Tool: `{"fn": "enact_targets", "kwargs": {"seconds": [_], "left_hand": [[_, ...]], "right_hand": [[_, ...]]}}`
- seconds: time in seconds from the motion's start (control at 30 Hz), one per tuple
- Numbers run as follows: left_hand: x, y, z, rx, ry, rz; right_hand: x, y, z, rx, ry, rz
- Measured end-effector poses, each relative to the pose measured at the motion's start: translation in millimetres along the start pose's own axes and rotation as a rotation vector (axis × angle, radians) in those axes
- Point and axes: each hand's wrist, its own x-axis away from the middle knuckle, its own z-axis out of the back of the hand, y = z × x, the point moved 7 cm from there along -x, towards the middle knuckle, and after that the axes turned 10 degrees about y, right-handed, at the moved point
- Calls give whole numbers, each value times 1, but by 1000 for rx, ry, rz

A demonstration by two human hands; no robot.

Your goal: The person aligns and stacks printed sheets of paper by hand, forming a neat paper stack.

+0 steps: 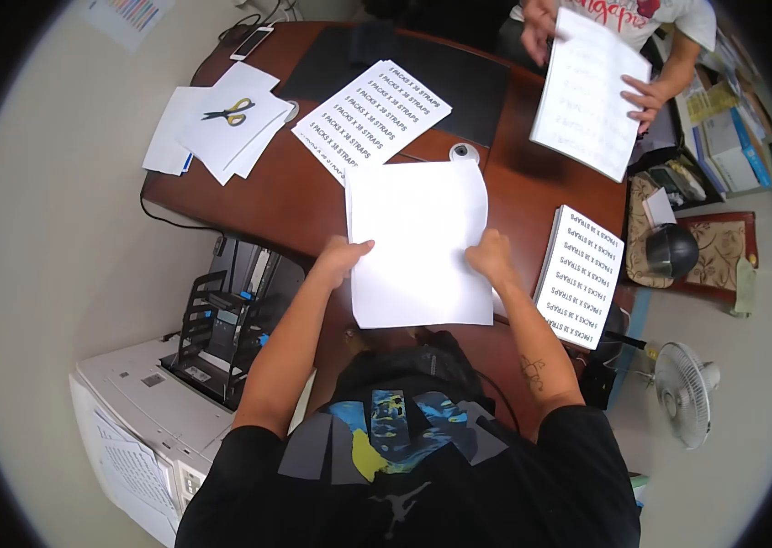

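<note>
A stack of blank white paper [420, 247] is held upright-to-tilted before me, over the front edge of the brown desk. My left hand [342, 259] grips its left edge, thumb on the near face. On the opposite edge, my right hand [493, 256] is closed round the sheets in the same way. Just behind lies a printed stack of sheets [372, 114] reading "5 PACKS X 38 STRAPS". Another stack with the same print [580, 274] sits to the right, beside my right forearm.
Scissors [227, 112] lie on white sheets [249, 137] at the desk's left, near a phone [252, 43]. Across the desk, another person's hands hold a paper stack [592, 100]. A printer [144, 393] stands left, a fan [683, 395] right, a helmet [671, 251] on a chair.
</note>
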Motion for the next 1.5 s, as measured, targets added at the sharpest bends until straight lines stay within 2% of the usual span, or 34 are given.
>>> {"fn": "enact_targets", "kwargs": {"seconds": [0.07, 0.1, 0.13, 0.17, 0.2, 0.23, 0.27, 0.3, 0.33, 0.37, 0.4, 0.43, 0.5, 0.57, 0.6, 0.63, 0.7, 0.73, 0.77, 0.9, 0.97, 1.03, 1.1, 1.13, 1.17, 1.2, 1.23, 1.3, 1.33, 1.37, 1.43, 1.47, 1.5], "left_hand": [[17, -16, -8, 243, -66, 307], [19, -17, -11, 244, -67, 304], [18, -11, -4, -23, 74, 83], [21, -1, -1, -290, 214, -145], [52, 36, -4, -572, 328, -231], [76, 57, -15, -707, 275, -272], [86, 63, -29, -772, 264, -420], [96, 69, -43, -836, 254, -572], [105, 72, -57, -853, 251, -627], [111, 76, -68, -869, 248, -684], [104, 79, -64, -869, 248, -688], [85, 77, -54, -555, 113, -503], [56, 67, -36, 69, -148, -115], [51, 60, -10, 425, -320, 166], [38, 41, -4, 437, -281, 230], [32, 37, -9, 437, -281, 228], [17, 43, 10, -648, 207, -141], [39, 63, 4, -639, 265, -87], [50, 79, -6, -652, 250, -134], [84, 123, -53, -609, 108, -367], [77, 121, -38, -596, 97, -395], [47, 71, -3, 288, -141, -4], [53, 74, 30, 475, -238, -113], [53, 70, 35, 476, -235, -115], [54, 72, 43, 506, -166, -225], [61, 79, 48, 534, -98, -335], [66, 82, 47, 534, -100, -339], [81, 96, 54, 549, 13, -489], [80, 91, 53, 580, 11, -471], [76, 90, 47, 581, 14, -476], [73, 87, 40, 649, 97, -594], [67, 84, 40, 542, 118, -650], [57, 80, 39, 543, 118, -650]], "right_hand": [[14, -12, -2, -13, 48, 37], [27, -28, 6, 35, 39, 126], [37, -41, 11, 87, 25, 213], [39, -45, 15, 90, 26, 213], [39, -51, 18, 36, 21, 223], [42, -52, 18, -17, 14, 230], [33, -49, 16, -15, 12, 229], [16, -35, 6, -289, -87, 23], [14, -33, 4, -561, -185, -186], [17, -34, 12, -562, -182, -185], [34, -55, 34, -597, -289, -215], [44, -66, 44, -629, -396, -248], [28, -9, 9, -613, -329, -333], [28, 12, 3, -874, -352, -361], [28, 20, 2, -835, -275, -292], [26, 16, 4, -835, -275, -289], [22, 7, 9, -170, -212, -67], [19, 1, 5, -51, -135, 27], [22, -17, 13, -13, -162, 35], [27, -72, 30, -116, -218, 38], [19, -70, 35, -145, -205, 70], [7, -17, 28, -643, -271, -170], [10, -7, 36, -701, -255, -152], [13, -11, 50, -703, -149, -69], [16, -13, 62, -702, -42, 13], [17, -8, 60, -701, -42, 12], [15, -4, 59, -700, -12, 63], [15, -2, 59, -693, 46, 173], [38, -41, 88, -1026, 50, 218], [39, -41, 81, -1027, 49, 225], [40, -36, 75, -1027, 199, 250], [40, -40, 70, -1158, 156, 233], [34, -37, 64, -1157, 155, 233]]}}
